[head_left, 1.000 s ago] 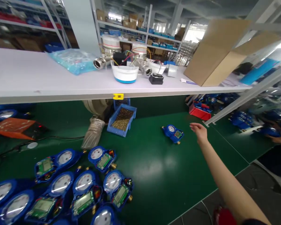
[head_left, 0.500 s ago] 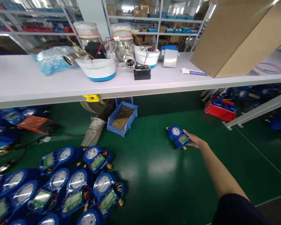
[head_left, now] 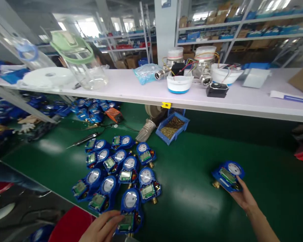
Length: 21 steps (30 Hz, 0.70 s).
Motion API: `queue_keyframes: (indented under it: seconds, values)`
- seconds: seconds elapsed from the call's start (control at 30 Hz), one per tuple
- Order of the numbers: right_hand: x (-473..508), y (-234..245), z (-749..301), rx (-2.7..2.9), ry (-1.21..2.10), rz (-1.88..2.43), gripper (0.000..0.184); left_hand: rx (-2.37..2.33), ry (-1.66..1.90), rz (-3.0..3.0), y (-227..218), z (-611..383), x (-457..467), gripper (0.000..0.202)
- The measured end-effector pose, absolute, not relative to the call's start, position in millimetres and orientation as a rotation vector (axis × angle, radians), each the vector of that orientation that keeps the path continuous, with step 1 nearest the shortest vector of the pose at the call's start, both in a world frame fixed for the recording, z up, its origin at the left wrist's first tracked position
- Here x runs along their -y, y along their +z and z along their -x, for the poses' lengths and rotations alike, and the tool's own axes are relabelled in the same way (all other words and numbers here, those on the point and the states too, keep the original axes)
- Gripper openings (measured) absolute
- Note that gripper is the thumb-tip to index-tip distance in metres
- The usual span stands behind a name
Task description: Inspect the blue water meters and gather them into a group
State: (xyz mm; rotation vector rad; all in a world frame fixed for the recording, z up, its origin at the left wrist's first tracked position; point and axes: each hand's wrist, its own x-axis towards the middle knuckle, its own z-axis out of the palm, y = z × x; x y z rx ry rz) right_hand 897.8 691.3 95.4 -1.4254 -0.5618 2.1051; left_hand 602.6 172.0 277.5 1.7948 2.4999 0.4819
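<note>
Near edge: left hand [head_left: 101, 228] lies over the nearest blue water meter [head_left: 130, 205], fingers [head_left: 113, 218] stretched across its green display board and touching it; cannot tell whether they grip or only rest. That meter ends a loose pile of blue water meters [head_left: 116, 171] lying dials up on a green mat [head_left: 192, 205]. Near right, the right hand [head_left: 244, 198] has taken up a lone blue water meter [head_left: 228, 176], which a moment ago lay on the mat under its open palm: now clenched fingers curl around the lower edge, brass end fitting pointing left, so this one is in hand, apart from the pile. Beyond the pile, a soldering iron [head_left: 86, 139] lies to the left and a blue bin of brass fittings [head_left: 166, 139] stands farther on. Farthest, a white bench [head_left: 242, 108] carries a white meter housing [head_left: 179, 84] and a black box [head_left: 217, 90], with stocked shelving [head_left: 209, 27] behind.
</note>
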Motion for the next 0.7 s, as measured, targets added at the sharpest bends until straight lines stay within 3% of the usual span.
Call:
queue_keyframes:
  seconds: [0.17, 0.37, 0.53, 0.7]
  values:
    - [-664, 116, -878, 0.579, 2.044, 1.487, 0.059, -2.519, 0.572, -1.731, 277, -607, -150, 0.03]
    - [-585, 210, -838, 0.835, 2.015, 1.622, 0.07, -2.421, 0.885, -1.294, 272, -597, -132, 0.03]
    - [-471, 287, -752, 1.179, 2.32, 1.438, 0.084, -2.105, 1.123, -0.946, 282, -567, -130, 0.031]
    - [-310, 316, -631, 1.474, 2.549, 1.074, 0.084, -1.77, 1.36, -0.639, 285, -500, -68, 0.04]
